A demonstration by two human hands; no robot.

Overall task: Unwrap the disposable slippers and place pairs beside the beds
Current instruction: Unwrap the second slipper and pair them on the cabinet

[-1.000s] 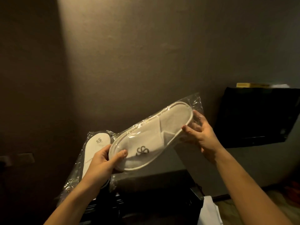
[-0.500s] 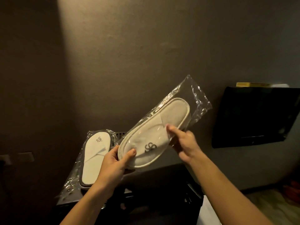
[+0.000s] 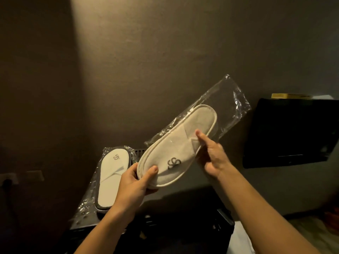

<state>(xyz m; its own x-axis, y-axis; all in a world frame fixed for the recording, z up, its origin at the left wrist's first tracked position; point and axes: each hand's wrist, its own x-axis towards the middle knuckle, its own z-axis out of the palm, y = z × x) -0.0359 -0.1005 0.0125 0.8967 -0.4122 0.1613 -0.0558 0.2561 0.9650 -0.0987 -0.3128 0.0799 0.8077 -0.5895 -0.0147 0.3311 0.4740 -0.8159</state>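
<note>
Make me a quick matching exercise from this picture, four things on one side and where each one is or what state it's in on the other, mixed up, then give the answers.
Things
1. held slippers
2. wrapped pair
3. clear bag
4. TV

Places or states
A. dark, on the wall at right
B. lying on the dark cabinet, still in plastic
C. gripped at the toe by the left hand, at the middle by the right hand
D. partly pulled off, trailing past the heel

Pairs: 1-C, 2-B, 3-D, 4-A
</note>
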